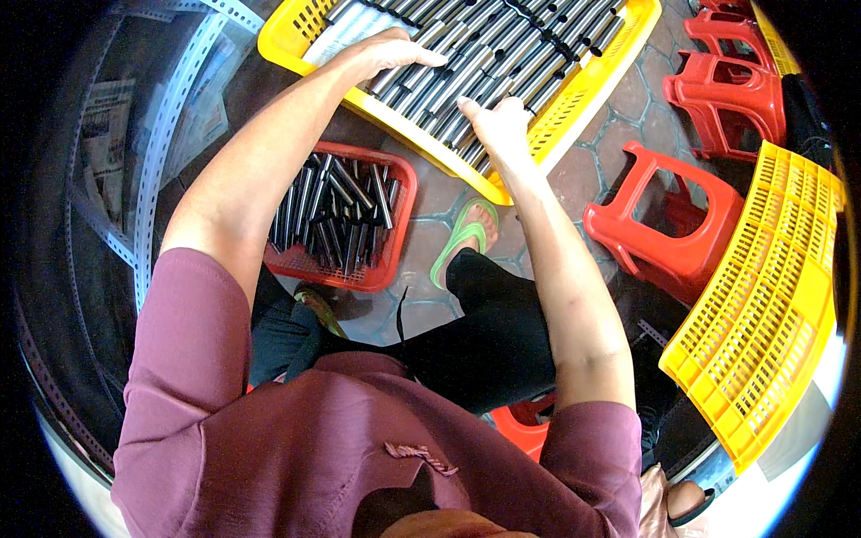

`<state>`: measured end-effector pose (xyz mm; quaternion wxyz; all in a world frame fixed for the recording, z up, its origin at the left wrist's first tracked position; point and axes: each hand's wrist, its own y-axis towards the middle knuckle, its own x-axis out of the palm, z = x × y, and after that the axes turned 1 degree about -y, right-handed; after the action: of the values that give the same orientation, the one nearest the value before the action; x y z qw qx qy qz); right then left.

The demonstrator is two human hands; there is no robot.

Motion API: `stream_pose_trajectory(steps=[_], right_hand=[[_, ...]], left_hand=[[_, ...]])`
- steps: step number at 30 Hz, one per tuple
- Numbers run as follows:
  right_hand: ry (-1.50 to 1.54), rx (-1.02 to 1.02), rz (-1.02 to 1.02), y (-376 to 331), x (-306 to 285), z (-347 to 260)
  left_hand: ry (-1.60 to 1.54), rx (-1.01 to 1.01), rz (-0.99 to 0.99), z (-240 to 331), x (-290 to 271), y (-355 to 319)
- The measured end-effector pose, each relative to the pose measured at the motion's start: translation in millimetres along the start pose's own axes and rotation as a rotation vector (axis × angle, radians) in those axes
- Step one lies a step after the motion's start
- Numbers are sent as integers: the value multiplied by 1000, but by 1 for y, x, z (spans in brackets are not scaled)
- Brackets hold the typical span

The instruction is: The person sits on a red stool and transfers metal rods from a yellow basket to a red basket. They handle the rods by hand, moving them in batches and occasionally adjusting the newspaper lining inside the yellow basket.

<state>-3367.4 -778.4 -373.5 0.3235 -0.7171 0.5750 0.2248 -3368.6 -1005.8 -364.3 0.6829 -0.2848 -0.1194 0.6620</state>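
Note:
In a yellow basket (574, 125) at the top of the head view lie many shiny dark metal tubes (484, 58), packed side by side in slanting rows. My left hand (387, 54) rests over the tubes at the basket's left side, its thumb stretched across them. Nearer to me, my right hand (500, 127) grips around tubes by the basket's near right wall, with its thumb apart from the curled fingers. The fingertips of both hands are partly hidden. A white sheet (359, 34) shows under the tubes beside my left hand.
A red basket (405, 193) of loose dark tubes stands on the paved floor by my left arm. Red plastic stools (686, 202) and an upright yellow crate (762, 305) are on the right. A perforated metal rack (161, 125) rises at the left. A green sandal (448, 247) shows between my arms.

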Motion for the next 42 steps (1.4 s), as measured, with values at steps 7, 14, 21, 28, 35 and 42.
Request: stream_pose_trajectory(steps=[7, 14, 21, 28, 35, 42], right_hand=[[41, -5, -295, -5, -30, -24], [386, 89, -322, -6, -19, -19], [505, 126, -244, 16, 17, -19], [931, 355, -373, 21, 16, -25], [1041, 282, -459, 23, 11, -38], [1063, 222, -424, 29, 16, -40]], left_hand=[[-196, -118, -88, 5, 4, -10], [-198, -130, -110, 0, 2, 0], [-286, -165, -152, 14, 5, -7], [-257, -160, -145, 4, -2, 1], [-427, -183, -210, 16, -3, -7], [-603, -231, -250, 23, 2, -8]])
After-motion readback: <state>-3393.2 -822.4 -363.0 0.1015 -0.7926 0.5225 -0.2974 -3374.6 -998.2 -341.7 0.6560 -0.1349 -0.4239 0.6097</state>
